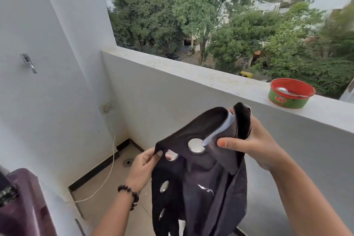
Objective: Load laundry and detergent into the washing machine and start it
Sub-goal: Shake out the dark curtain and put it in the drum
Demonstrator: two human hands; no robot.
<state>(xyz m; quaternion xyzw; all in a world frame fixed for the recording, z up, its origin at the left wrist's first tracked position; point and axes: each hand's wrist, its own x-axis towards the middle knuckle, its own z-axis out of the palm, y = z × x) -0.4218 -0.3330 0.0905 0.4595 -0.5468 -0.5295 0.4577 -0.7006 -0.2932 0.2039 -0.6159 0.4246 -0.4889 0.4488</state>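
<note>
Black garment (199, 174) with pale round spots, held up at lower centre of the frame, hanging free above the balcony floor. Left hand (142, 166) pinches one top edge; right hand (254, 143) grips the bunched collar. Likely being shaken out before loading. Best keep both grips firm, swing it toward the purple washing machine (21, 203) at lower left, well apart.

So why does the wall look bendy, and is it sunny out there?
Head view: the wide-angle lens curves straight lines, so the balcony ledge bows. The light is soft and even, with a grey sky and no hard shadows. The white spots on the black garment shine a little. The left hand and right hand look sharp, while the maroon washing machine at the corner looks smeared.
</note>
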